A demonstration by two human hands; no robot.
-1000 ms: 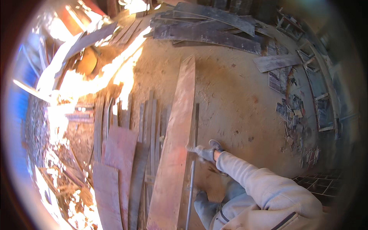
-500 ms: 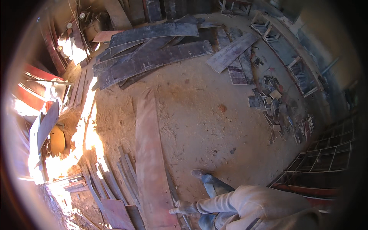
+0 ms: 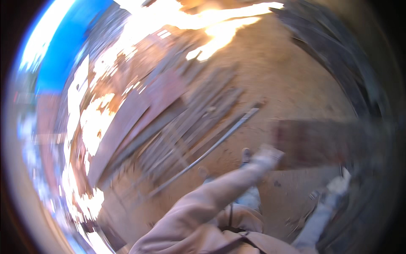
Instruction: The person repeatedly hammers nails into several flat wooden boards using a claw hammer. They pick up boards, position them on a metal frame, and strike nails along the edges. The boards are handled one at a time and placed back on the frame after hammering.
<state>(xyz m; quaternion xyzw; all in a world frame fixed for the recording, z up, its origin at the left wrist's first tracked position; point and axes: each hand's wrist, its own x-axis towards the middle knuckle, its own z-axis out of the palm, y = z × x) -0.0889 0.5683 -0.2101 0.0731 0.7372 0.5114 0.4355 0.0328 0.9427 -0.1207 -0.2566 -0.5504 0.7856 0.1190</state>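
At the right of the frame, a reddish-brown board has the left hand and right hand along its lower edge; blur hides how closed either grip is. Board-handling seems underway, calling next for steady two-handed support

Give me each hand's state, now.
Left hand: at the board's left end; blur hides whether it grips.
Right hand: by the board's lower edge; too blurred to tell open or closed.
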